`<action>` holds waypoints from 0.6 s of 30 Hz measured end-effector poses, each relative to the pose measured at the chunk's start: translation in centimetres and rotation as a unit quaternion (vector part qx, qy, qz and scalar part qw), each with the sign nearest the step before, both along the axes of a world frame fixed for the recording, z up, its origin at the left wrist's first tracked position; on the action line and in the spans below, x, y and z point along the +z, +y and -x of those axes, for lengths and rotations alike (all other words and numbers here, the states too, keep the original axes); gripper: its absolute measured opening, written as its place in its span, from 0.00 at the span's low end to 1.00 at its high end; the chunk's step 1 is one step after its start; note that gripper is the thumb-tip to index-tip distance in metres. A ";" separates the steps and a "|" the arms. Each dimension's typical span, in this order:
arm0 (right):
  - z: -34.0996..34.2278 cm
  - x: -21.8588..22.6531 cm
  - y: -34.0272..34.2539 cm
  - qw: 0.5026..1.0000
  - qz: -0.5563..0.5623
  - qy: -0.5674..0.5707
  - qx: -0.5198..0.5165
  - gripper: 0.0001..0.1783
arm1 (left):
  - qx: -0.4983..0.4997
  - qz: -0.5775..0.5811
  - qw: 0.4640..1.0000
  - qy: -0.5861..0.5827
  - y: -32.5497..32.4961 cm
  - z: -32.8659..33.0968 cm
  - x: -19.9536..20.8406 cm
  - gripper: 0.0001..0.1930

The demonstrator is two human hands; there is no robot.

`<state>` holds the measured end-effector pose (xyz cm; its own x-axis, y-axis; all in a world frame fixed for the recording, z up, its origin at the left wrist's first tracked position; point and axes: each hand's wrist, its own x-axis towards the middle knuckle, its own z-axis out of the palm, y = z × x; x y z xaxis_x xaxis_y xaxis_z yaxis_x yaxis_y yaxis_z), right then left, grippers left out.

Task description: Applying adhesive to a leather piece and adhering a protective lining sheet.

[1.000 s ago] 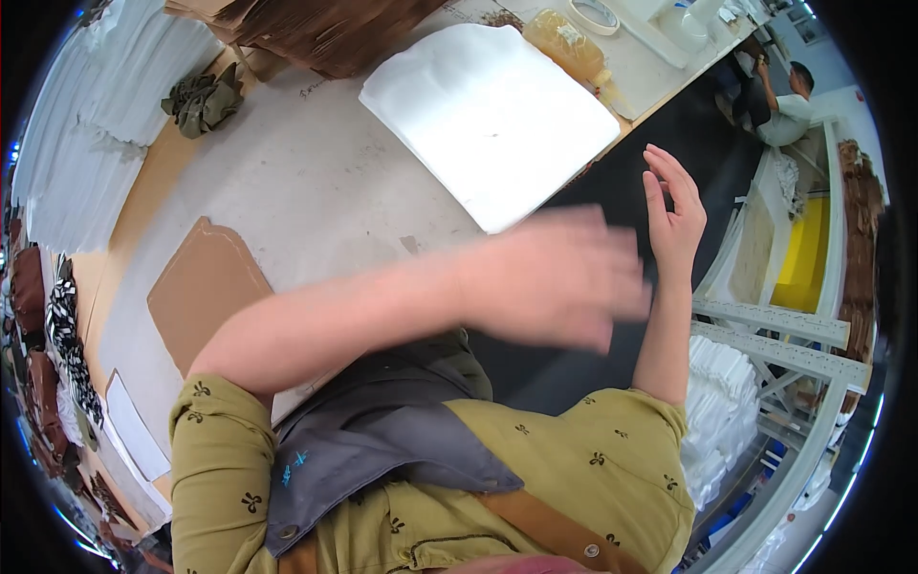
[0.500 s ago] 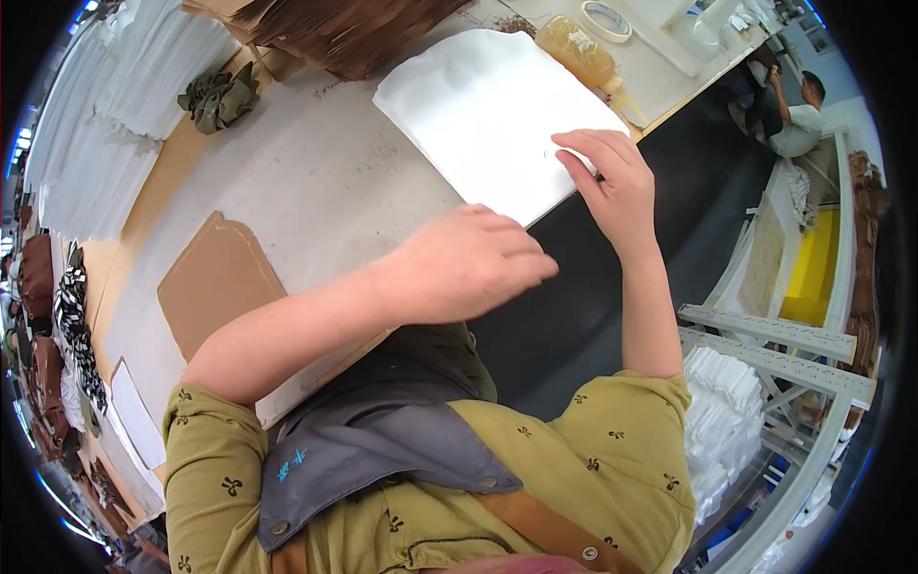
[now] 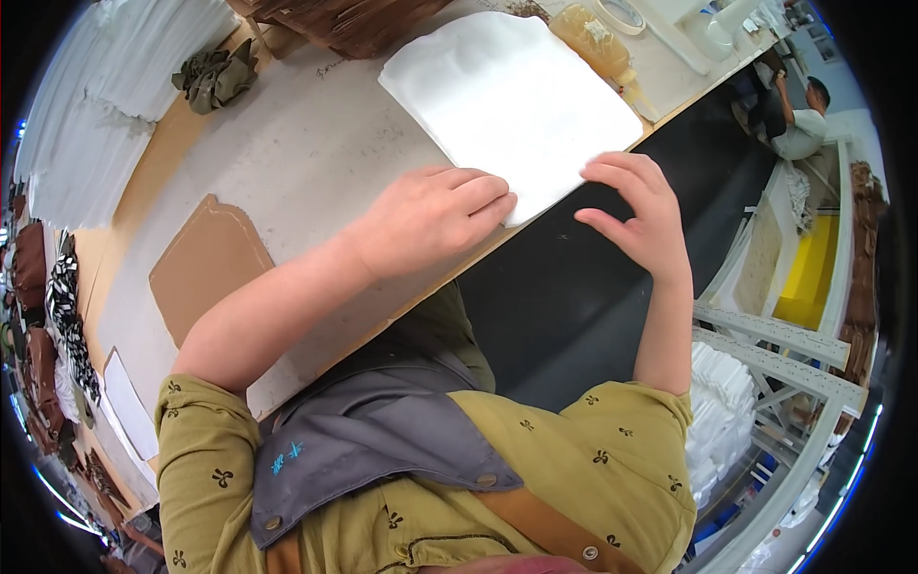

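Note:
A white, soft-looking flat sheet point(image 3: 516, 96) with a wavy far edge lies at the table's near right edge. At its near corner, my left hand point(image 3: 440, 215) is closed, with fingers curled over the sheet's border and the thumb hidden. My right hand point(image 3: 639, 215) is beside the sheet's right edge. Its fingertips are at the border, the thumb stands well apart below them, and nothing shows between them. A brown flat piece point(image 3: 210, 263) with a pale line along its border lies on the table left of my left forearm.
Beyond the sheet are a squeeze bottle of amber liquid point(image 3: 588, 40) and a tape roll point(image 3: 622, 13). Stacked brown sheets point(image 3: 344, 24), a crumpled dark green cloth point(image 3: 215, 77) and white sheet stacks point(image 3: 96, 124) line the far side. A person point(image 3: 801, 129) sits at the far right.
My left hand has come down and forward onto the sheet's near corner. From above the sheet, my right hand has moved right and toward me to its edge, its thumb spreading away from the fingers.

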<state>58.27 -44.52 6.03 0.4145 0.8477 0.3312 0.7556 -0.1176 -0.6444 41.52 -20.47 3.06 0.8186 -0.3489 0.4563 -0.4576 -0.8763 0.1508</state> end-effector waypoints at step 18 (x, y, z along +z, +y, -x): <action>1.3 -1.1 3.4 0.950 0.041 -0.306 0.038 0.23 | -0.020 0.003 1.000 -0.004 4.5 -1.0 0.6 0.15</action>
<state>57.00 -41.15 4.91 0.1023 0.9003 0.4231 0.9943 -0.0791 -0.0720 42.54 -15.98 3.68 0.8004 -0.3782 0.4650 -0.4935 -0.8562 0.1530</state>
